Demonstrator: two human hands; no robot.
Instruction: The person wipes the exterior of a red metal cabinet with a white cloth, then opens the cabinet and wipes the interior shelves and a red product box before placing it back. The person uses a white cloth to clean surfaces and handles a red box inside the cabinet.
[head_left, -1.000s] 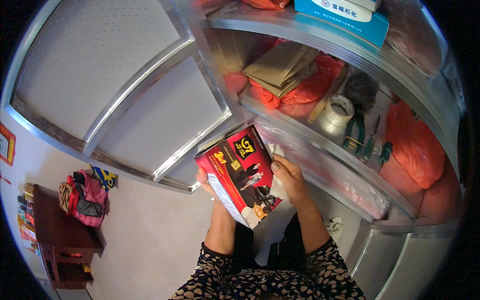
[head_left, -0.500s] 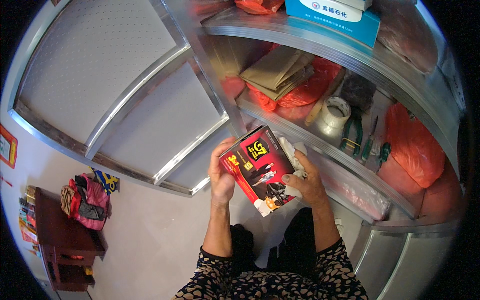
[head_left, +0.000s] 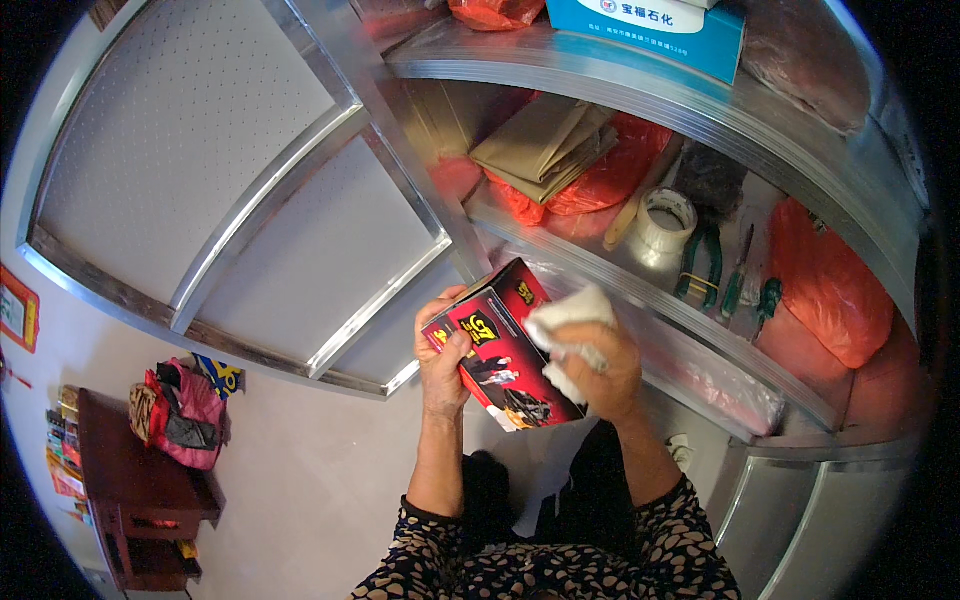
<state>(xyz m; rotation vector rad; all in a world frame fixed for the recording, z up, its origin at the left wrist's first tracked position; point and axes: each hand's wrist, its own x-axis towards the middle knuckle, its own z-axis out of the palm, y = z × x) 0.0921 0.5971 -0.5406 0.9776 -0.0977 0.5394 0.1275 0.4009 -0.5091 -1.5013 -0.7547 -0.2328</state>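
Observation:
A red and black coffee box [head_left: 500, 345] is held up in front of me, tilted, with a side panel turned partly up. My left hand [head_left: 440, 365] is closed around its left end, the thumb lying on the printed front. In my right hand [head_left: 612, 375] a crumpled white cloth [head_left: 572, 325] is gripped, its folds against the box's right side. The right fingers are bent into the cloth and partly hidden by it.
An open metal-framed cabinet stands ahead. Its shelf holds brown paper envelopes [head_left: 545, 150], a tape roll [head_left: 667, 215], pliers [head_left: 703, 265], a screwdriver [head_left: 738, 270] and a red plastic bag [head_left: 830, 285]. A blue box [head_left: 650, 40] sits above. At left is a dark wooden table [head_left: 120, 450] with a pink bag [head_left: 190, 420].
The box has turned in my left hand, so more of its side shows. My right hand has let go of its edge grip and brought the bunched cloth up over the box's right side.

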